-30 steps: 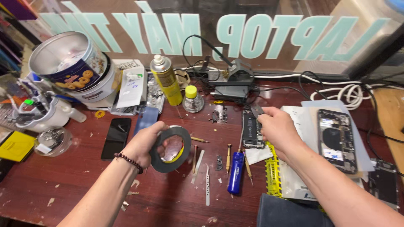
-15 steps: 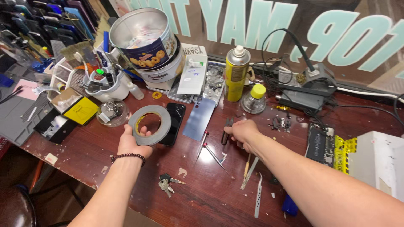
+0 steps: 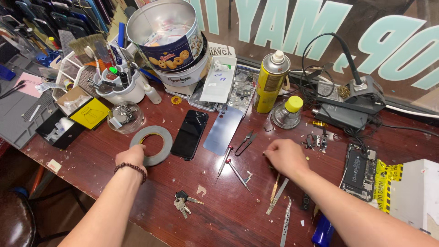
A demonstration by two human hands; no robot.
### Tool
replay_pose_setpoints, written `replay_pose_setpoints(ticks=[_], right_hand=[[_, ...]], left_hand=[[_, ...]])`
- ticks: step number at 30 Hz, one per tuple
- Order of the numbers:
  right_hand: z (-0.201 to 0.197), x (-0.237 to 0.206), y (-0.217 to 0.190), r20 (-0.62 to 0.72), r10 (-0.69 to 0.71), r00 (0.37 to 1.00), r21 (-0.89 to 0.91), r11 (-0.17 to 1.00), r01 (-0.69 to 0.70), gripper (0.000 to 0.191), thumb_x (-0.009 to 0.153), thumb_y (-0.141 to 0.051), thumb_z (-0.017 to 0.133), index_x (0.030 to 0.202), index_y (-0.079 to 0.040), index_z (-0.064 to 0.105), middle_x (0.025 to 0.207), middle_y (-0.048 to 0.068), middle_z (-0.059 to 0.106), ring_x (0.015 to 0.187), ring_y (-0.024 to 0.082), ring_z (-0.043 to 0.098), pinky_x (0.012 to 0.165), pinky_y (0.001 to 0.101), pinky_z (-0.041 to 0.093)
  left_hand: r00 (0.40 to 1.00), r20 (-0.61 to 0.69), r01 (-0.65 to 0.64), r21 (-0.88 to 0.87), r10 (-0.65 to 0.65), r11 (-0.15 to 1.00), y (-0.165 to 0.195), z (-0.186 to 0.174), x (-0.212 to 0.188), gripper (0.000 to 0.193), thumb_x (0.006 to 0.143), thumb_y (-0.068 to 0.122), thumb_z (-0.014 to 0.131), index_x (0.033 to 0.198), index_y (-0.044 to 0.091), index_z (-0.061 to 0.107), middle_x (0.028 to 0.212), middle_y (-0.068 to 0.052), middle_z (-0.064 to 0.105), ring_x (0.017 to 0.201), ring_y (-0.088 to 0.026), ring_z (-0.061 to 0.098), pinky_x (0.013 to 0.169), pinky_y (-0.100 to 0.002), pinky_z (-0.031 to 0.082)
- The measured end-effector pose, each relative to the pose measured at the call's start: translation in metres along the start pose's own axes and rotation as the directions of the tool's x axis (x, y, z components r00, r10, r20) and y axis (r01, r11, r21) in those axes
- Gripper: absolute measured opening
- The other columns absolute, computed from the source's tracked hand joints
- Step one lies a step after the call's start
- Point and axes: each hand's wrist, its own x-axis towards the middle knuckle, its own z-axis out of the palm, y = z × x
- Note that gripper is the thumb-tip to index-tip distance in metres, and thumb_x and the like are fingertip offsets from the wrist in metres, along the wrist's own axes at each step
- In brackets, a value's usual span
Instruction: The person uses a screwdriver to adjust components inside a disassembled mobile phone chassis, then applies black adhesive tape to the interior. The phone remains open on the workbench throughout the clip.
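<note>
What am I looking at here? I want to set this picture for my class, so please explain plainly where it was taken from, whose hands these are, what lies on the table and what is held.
The picture comes from a camera worn on a person's head, looking down at their own two bare hands over a reddish wooden workbench.

The left hand, with a bead bracelet at the wrist, rests on a grey roll of tape lying flat. The right hand is curled, knuckles up, over small tools; whether it grips anything cannot be seen.

Between the hands lie a black phone, a grey-blue back panel, two thin screwdrivers and tweezers. Nearer the person are keys. Further back stand a biscuit tin, a yellow spray can and a soldering station. An opened phone lies at the right.
</note>
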Motion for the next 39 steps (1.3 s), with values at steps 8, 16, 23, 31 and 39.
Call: replay_pose_setpoints(ticks=[8,16,23,31,39], right_hand=[[-0.061,-0.023,0.078,0.060,0.441,0.895,0.591,0.707,-0.388,0.017,0.096,-0.018,0.066,0.094,-0.002,0.073,0.077,0.004,0.068,0.062,0.012,0.057,0.052,0.0313,0.044],[-0.130,-0.105,0.089,0.087,0.399,0.913,0.772,0.553,-0.315,0.021,0.099,-0.020,0.060,0.111,-0.007,0.071,0.087,0.002,0.067,0.068,0.010,0.059,0.053,0.0250,0.048],[-0.176,-0.159,0.095,0.059,0.283,0.957,0.824,0.528,-0.207,0.022,0.096,-0.019,0.062,0.111,-0.006,0.071,0.086,0.002,0.067,0.067,0.010,0.060,0.053,0.0263,0.048],[-0.214,-0.239,0.124,-0.115,0.047,0.992,0.630,0.776,0.037,0.029,0.091,-0.018,0.065,0.114,-0.003,0.075,0.088,0.007,0.076,0.070,0.013,0.069,0.063,0.0277,0.059],[-0.262,-0.286,0.161,-0.290,-0.181,0.940,0.276,0.924,0.263,0.039,0.084,-0.016,0.070,0.122,-0.009,0.068,0.090,0.012,0.077,0.075,0.022,0.077,0.068,0.0353,0.060]], left_hand=[[0.821,0.255,-0.550,0.116,0.510,0.827,-0.022,0.059,-0.119,0.020,0.081,0.010,0.079,0.098,0.001,0.075,0.085,-0.006,0.075,0.077,-0.015,0.071,0.072,-0.031,0.055],[0.494,0.869,-0.379,0.170,0.043,0.910,-0.062,0.134,-0.269,0.006,0.085,0.007,0.071,0.090,0.004,0.072,0.079,-0.008,0.076,0.060,-0.013,0.067,0.052,-0.027,0.053],[0.522,0.827,-0.816,0.555,-0.210,0.161,-0.128,0.130,-0.335,0.032,0.082,0.025,0.084,0.099,0.001,0.072,0.100,-0.017,0.074,0.093,-0.030,0.075,0.081,-0.040,0.063],[0.496,0.864,-0.856,0.469,0.090,0.216,-0.122,0.123,-0.385,0.027,0.083,0.025,0.081,0.091,0.000,0.078,0.088,-0.017,0.077,0.081,-0.028,0.076,0.069,-0.037,0.058],[0.133,0.988,-0.300,0.111,-0.073,0.947,-0.095,0.121,-0.561,0.018,0.087,0.017,0.079,0.090,0.005,0.066,0.079,-0.005,0.071,0.058,-0.010,0.065,0.043,-0.024,0.043]])
